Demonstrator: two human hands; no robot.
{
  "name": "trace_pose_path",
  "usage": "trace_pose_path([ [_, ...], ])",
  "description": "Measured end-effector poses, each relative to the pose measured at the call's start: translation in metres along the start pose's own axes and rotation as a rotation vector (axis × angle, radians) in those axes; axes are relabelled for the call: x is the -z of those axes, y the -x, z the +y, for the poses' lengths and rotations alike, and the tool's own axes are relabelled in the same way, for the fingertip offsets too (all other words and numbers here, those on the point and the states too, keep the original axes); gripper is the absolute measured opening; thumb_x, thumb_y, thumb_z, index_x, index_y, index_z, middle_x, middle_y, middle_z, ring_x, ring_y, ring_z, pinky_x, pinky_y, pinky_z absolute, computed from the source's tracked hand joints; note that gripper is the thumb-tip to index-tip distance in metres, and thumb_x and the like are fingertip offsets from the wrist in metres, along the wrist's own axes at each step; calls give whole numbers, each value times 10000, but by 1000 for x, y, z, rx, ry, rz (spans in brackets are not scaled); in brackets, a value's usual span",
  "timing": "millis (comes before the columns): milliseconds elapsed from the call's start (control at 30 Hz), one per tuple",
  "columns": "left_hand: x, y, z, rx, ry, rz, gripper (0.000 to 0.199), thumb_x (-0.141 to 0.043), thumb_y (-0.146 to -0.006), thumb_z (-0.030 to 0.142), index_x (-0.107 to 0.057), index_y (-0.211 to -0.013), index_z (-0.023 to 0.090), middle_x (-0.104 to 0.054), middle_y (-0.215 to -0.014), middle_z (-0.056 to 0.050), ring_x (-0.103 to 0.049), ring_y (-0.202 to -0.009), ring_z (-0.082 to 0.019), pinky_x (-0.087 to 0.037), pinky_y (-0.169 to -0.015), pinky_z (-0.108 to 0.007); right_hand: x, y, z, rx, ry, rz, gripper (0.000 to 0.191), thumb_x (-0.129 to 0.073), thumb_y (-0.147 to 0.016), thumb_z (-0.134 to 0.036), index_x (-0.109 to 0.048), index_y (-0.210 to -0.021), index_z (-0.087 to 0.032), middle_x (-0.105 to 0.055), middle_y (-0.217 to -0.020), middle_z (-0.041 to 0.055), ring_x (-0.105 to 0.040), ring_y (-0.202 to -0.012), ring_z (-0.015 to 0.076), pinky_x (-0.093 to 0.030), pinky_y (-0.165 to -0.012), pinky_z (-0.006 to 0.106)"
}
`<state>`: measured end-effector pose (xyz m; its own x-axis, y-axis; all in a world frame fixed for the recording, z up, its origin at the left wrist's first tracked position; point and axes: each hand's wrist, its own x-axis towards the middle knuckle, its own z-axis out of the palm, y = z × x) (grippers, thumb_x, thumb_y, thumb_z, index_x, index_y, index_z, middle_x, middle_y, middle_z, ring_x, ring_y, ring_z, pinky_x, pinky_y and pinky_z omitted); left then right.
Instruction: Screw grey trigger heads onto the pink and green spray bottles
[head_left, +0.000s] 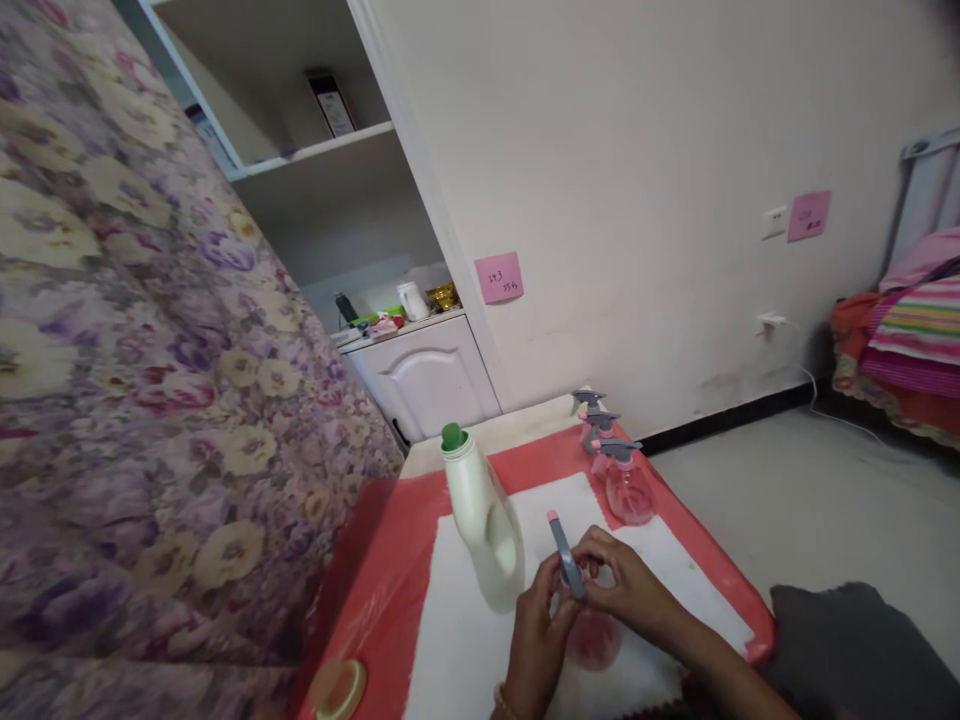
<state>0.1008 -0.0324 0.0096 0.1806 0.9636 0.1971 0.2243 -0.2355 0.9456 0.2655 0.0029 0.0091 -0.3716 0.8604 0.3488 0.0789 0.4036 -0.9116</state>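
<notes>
Across a table [386,575] spread with glossy red covering, in the lone head view: grasping a slim plastic spray top [568,562], grey with a pink tip, between left hand [536,630] and right hand [630,590], both curled tight around its lower end. Placed directly beneath both hands, over a white sheet [442,650] with a jagged edge: a clear, rounded bottle [596,645], too covered at the top to tell whether joined. Standing just beyond the left hand: a smooth, pale-green jug [469,495] with moulded handle and green cap [454,436]. Lined up past the right hand, farther off: grey-and-pink spray bottles [630,495], the nearest see-through and bulging. Hanging at far left: a soft, flower-printed curtain [225,350].
</notes>
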Motion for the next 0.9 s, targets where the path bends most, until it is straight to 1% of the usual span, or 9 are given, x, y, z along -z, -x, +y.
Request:
trace_pose_path([
  [100, 1, 2, -6, 13, -7, -14, 421, -643, -839, 335, -592, -1239, 212, -666, -1244, -89, -617, -1116, -262, -467, -984, -360, -4, 1, 2, 41, 44, 28, 179, -639, -694, -74, -691, -812, -198, -520, -793, -10, -531, -753, 167, -415, -685, 274],
  [200, 5, 7, -9, 18, -37, -19, 473, -648, -832, 350, -571, -1278, 213, -621, -1315, -102, -568, -1204, -269, -410, -1060, -383, -6, 2, 5, 66, 69, 52, 213, -612, -663, -34, -663, -798, -191, -515, -781, -16, -532, -733, 158, -416, -673, 266],
  [300, 9, 11, -2, 21, -89, 92, 419, -621, -842, 379, -604, -1227, 213, -613, -1312, -104, -533, -1238, -269, -371, -1090, -395, -7, 2, 5, 67, 82, 70, 201, -613, -659, -39, -647, -785, -191, -516, -774, -19, -535, -726, 156, -415, -665, 262],
  [367, 10, 11, 8, 57, -102, 204, 353, -564, -869, 418, -636, -1142, 205, -655, -1208, -102, -578, -1147, -261, -412, -1030, -390, -8, 2, 3, 57, 93, 82, 170, -620, -673, -58, -640, -775, -193, -519, -767, -20, -535, -719, 156, -412, -657, 262],
  [433, 9, 7, 20, 99, -90, 255, 345, -523, -880, 460, -646, -1059, 193, -683, -1060, -89, -617, -1008, -245, -462, -920, -366, -8, 2, 0, 49, 105, 92, 126, -629, -692, -84, -629, -758, -191, -519, -755, -20, -535, -711, 156, -405, -649, 262],
  [533, 5, -3, 34, 132, -56, 232, 343, -560, -842, 504, -632, -910, 175, -654, -841, -44, -602, -818, -206, -469, -756, -308, -10, 1, -1, 53, 110, 105, 85, -647, -705, -124, -597, -728, -190, -514, -741, -21, -532, -702, 157, -400, -639, 261],
  [633, 0, -11, 37, 173, -52, 228, 321, -625, -789, 496, -571, -766, 181, -547, -683, 17, -514, -674, -154, -414, -641, -261, -12, 1, 2, 54, 119, 123, 100, -648, -702, -137, -565, -713, -191, -510, -734, -23, -524, -695, 157, -393, -625, 257],
  [767, -4, -15, 33, 192, -89, 250, 319, -696, -732, 445, -508, -679, 192, -450, -630, 51, -423, -629, -124, -354, -601, -239, -13, 1, 4, 42, 137, 137, 105, -633, -694, -125, -553, -712, -191, -506, -724, -27, -517, -679, 153, -384, -620, 257],
  [900, -2, -15, 31, 201, -14, 181, 308, -671, -763, 463, -570, -739, 173, -530, -663, 24, -473, -665, -139, -368, -623, -245, -11, 0, 2, 43, 106, 123, 99, -617, -694, -113, -556, -710, -189, -499, -718, -29, -520, -679, 154, -389, -622, 258],
])
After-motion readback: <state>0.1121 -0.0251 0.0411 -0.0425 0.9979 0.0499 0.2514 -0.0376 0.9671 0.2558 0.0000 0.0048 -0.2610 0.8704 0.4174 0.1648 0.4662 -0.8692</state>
